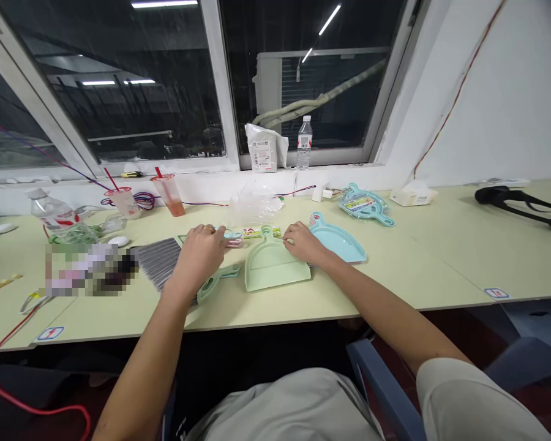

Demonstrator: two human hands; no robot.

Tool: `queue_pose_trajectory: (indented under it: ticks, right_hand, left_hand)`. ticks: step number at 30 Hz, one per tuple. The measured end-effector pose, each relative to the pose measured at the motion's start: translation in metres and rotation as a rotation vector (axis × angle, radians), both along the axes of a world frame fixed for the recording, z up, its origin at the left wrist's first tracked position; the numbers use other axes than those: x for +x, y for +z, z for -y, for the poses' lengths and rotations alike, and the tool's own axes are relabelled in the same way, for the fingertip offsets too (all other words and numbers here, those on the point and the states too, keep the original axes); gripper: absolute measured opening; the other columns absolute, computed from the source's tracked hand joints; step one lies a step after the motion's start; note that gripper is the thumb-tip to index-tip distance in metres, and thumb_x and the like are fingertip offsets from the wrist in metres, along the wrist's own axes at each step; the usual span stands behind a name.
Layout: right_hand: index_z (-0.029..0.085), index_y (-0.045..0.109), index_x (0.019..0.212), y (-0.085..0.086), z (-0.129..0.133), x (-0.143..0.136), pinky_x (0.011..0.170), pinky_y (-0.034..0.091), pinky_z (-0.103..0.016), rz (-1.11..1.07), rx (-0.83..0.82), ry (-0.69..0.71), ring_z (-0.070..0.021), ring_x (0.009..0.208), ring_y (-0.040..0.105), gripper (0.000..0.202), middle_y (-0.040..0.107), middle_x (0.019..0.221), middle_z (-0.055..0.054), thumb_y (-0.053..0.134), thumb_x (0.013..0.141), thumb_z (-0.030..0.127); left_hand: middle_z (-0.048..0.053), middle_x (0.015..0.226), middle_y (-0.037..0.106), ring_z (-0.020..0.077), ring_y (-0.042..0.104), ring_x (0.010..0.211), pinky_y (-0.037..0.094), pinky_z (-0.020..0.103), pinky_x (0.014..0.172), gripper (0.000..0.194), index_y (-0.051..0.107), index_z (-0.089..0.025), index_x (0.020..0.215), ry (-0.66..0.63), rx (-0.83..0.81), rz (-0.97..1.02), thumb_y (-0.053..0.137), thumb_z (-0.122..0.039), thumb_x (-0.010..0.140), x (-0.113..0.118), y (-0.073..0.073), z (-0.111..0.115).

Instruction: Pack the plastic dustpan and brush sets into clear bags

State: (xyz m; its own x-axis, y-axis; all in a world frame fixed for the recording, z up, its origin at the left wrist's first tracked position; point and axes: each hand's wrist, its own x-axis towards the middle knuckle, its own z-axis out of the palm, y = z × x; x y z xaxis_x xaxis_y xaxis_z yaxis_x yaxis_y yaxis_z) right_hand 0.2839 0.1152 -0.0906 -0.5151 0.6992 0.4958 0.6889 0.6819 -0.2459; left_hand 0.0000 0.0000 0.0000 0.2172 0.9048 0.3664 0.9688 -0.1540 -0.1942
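My left hand (202, 251) is closed at the small brushes left of centre, its fingers pointing at a pink and blue handle (233, 239); the exact grip is hidden. Grey bristles (160, 260) show to its left, and a green brush handle (220, 278) lies just below it. A pale green dustpan (273, 266) lies flat in the middle, open edge toward me. At its upper right edge rests my right hand (300, 242), fingers bent together. Behind that hand is a light blue dustpan (337, 241). A colourful label strip (252, 233) lies behind the green pan.
A wrapped blue set (365, 205) and a tissue pack (413, 193) lie at the back right. Two cups with red straws (169, 196) and a bottle (52, 208) stand at the left. Clear plastic (254, 205) lies by the wall; black straps (523, 205) lie far right.
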Motion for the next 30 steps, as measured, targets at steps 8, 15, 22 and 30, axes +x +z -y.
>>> queue_pose_trajectory:
  ticks: [8,15,22,30]
  right_hand:
    - [0.022,0.063,0.093,0.018,0.015,-0.001,0.072,0.042,-0.033,-0.400,-0.039,-0.056,-0.0204,0.071,0.056,0.017,0.065,0.076,-0.002,0.048,0.100,0.024]
    - [0.025,0.059,0.103,0.019,0.013,-0.004,0.056,0.036,-0.029,-0.726,-0.228,-0.009,-0.0165,0.055,0.047,0.020,0.049,0.060,0.005,0.049,0.101,0.042]
    - [0.023,0.066,0.113,0.020,0.006,-0.008,0.093,0.050,-0.034,-0.816,-0.325,0.146,-0.0227,0.105,0.065,0.035,0.072,0.107,-0.005,0.053,0.098,0.052]
    - [0.022,0.067,0.111,0.021,0.014,-0.013,0.098,0.049,-0.036,-0.815,-0.377,0.259,-0.0237,0.108,0.064,0.047,0.072,0.109,-0.005,0.065,0.091,0.064]
  left_hand:
    - [0.013,0.095,0.072,0.0290,0.066,0.090,0.046,0.036,0.077,0.033,0.071,-0.018,0.096,-0.060,0.044,0.216,0.047,-0.040,0.101,0.044,0.058,-0.004]
    - [0.016,0.090,0.073,0.0293,0.068,0.090,0.046,0.038,0.082,0.040,0.073,-0.014,0.092,-0.044,0.108,0.357,0.046,-0.040,0.102,0.107,0.061,-0.043]
    - [0.018,0.092,0.076,0.0324,0.070,0.096,0.040,0.046,0.099,0.039,0.076,-0.013,0.092,-0.046,0.109,0.240,0.050,-0.041,0.098,0.119,0.032,-0.067]
    - [0.021,0.102,0.076,0.0354,0.067,0.106,0.037,0.049,0.100,0.041,0.075,-0.011,0.104,0.002,0.265,0.249,0.047,-0.039,0.098,0.116,0.022,-0.074]
